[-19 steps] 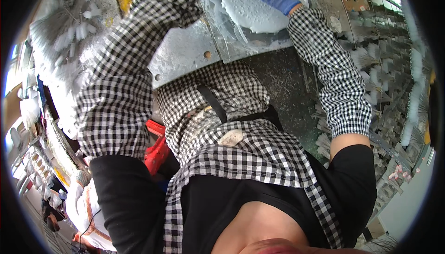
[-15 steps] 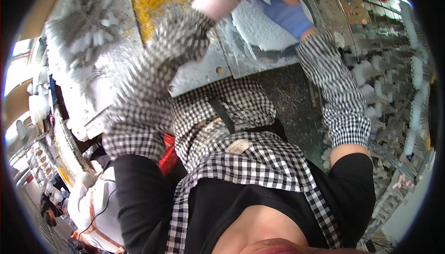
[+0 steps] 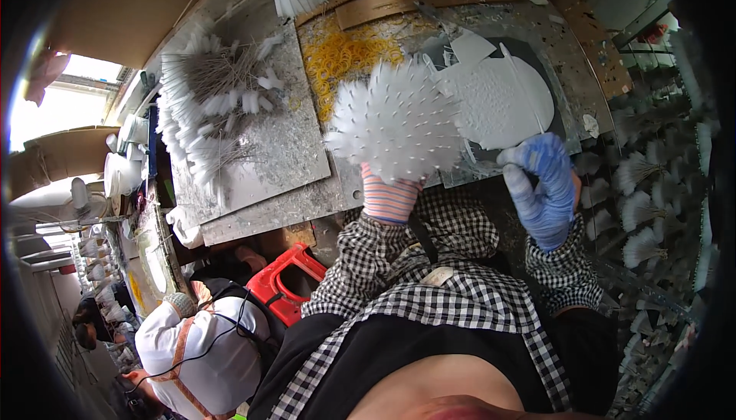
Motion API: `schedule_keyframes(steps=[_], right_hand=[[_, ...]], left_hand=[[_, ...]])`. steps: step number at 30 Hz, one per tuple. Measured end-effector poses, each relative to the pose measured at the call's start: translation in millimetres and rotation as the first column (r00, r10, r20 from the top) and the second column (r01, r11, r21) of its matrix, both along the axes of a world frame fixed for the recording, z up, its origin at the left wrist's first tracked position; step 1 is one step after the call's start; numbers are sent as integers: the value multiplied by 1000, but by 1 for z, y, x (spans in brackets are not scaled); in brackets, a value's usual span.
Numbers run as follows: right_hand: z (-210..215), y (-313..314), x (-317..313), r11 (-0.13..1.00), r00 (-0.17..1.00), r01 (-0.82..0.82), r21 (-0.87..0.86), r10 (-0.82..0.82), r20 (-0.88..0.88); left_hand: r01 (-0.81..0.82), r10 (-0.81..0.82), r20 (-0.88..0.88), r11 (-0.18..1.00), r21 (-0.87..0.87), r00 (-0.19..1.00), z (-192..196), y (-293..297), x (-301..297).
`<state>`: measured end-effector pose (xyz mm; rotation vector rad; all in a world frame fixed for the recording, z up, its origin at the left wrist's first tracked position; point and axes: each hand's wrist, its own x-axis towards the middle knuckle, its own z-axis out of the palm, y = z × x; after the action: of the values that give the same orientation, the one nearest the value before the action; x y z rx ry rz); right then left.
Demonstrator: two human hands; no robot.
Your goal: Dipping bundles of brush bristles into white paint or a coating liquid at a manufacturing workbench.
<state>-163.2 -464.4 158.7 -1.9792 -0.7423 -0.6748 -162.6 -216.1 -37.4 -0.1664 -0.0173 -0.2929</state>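
My left hand (image 3: 389,196), in a striped knit glove, is closed around a bundle of white-bristled wire brushes (image 3: 395,117). The bundle fans into a round white dome with small tips poking out, and it hides most of my fingers. On the right, my right hand (image 3: 543,190) in a blue glove is raised near the table's front edge. Its thumb and fingers curve with a gap between them, and I see nothing in it. Just beyond it, thick white paste (image 3: 510,105) is spread on a dark plate (image 3: 562,132). A white-coated scraper (image 3: 469,46) lies at the paste's far edge.
Loose white-headed wire brushes (image 3: 222,98) lie piled at the left of the table. Yellow rings (image 3: 345,56) are heaped at the middle back. Finished-looking brush bundles (image 3: 640,209) hang along the right. A red stool (image 3: 284,282) and a co-worker in white (image 3: 207,351) are at lower left.
Both hands have come back from the far side of the paste. My left hand now shows the brush bundle over the table's front; my right has drawn off the paste toward the near right.
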Motion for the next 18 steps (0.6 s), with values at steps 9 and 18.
schedule_keyframes(steps=[9,18], right_hand=[[-19,3,-3,998,992,-13,55,20,-125],[-20,12,-6,998,995,-47,48,52,-89]], left_hand=[[67,205,-318,738,672,926,3,-8,-7],[65,227,-215,527,847,950,-84,3,-13]])
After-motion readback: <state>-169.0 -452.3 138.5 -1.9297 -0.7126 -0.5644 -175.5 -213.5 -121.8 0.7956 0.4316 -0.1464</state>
